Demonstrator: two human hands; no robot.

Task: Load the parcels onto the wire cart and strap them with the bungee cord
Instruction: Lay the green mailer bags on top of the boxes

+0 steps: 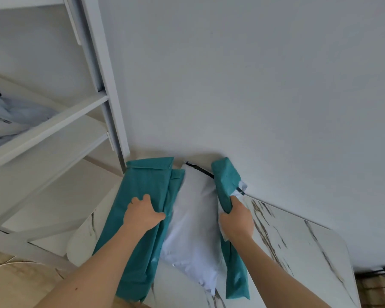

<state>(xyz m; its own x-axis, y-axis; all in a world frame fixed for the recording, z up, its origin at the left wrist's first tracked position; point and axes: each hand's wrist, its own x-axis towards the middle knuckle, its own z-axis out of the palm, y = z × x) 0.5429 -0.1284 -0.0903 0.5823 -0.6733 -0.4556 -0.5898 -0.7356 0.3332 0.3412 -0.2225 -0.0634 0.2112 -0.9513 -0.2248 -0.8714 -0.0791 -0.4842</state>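
Head view: left hand [142, 213] grips left teal parcel [140, 181], right hand [237, 216] clamps right teal parcel [226, 178]; white parcel [193, 207] between the 2.

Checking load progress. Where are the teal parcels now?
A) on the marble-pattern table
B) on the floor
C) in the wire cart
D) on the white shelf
A: the left teal parcel and right teal parcel lie on the marble-pattern table, the left hand and right hand gripping one each; the wire cart stands apart at lower right.
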